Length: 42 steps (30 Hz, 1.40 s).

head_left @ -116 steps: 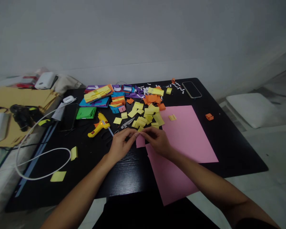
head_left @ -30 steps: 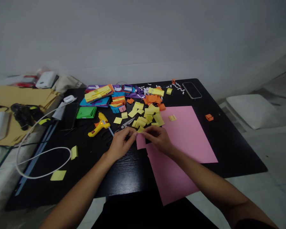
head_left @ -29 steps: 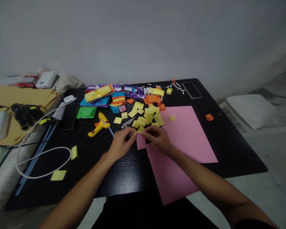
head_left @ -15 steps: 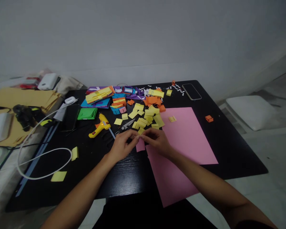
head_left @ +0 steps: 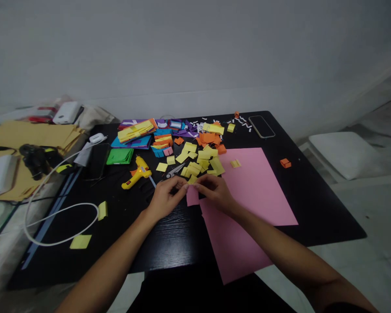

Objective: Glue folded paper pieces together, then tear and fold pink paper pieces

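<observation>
A small pink paper strip [head_left: 192, 196] shows between my two hands, its top edge at my fingertips. My left hand [head_left: 167, 195] is closed, thumb and fingers pinching at the strip's upper left. From the other side, my right hand [head_left: 216, 193] pinches near its upper right corner. Just beyond the fingertips lies a heap of folded yellow paper pieces [head_left: 193, 168]. Scissors [head_left: 175, 171] rest left of the heap, partly covered. A large pink sheet [head_left: 250, 191] lies beneath my right hand and forearm.
A yellow glue gun [head_left: 137, 174] lies left of my hands. Behind are stacked coloured papers [head_left: 137, 131], orange pieces [head_left: 208, 138] and white scraps. A phone [head_left: 261, 127] is at the back right. A white cable [head_left: 63, 205] loops on the left; a white stool [head_left: 340, 154] stands right.
My fingertips have parted slightly, and more of the pink strip's top shows between them. The things on the table stay where they were.
</observation>
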Available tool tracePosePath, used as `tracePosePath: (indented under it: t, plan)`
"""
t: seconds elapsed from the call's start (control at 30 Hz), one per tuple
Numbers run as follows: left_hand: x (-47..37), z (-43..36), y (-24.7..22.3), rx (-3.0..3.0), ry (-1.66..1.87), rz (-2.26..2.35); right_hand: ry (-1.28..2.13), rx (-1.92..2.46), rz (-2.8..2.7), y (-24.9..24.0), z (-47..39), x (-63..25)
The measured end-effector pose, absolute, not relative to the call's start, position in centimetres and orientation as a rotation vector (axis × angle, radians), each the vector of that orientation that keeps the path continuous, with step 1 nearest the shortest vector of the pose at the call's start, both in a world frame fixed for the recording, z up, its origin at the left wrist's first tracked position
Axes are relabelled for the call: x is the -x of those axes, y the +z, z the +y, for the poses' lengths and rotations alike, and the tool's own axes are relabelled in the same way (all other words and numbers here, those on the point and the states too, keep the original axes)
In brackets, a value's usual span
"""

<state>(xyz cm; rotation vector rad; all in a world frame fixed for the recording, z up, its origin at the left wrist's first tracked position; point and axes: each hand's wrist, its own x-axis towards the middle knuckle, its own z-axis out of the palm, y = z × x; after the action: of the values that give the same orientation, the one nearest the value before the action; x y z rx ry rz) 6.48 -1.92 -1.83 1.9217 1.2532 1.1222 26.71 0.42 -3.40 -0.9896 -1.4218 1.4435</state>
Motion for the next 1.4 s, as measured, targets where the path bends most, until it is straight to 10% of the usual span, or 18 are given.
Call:
tracePosePath:
  t: [1.4]
  plan:
    - [-6.51, -1.82, -2.18, -1.835, 0.915, 1.274, 1.551, 1.012, -1.283, -3.38, 0.94, -26.70]
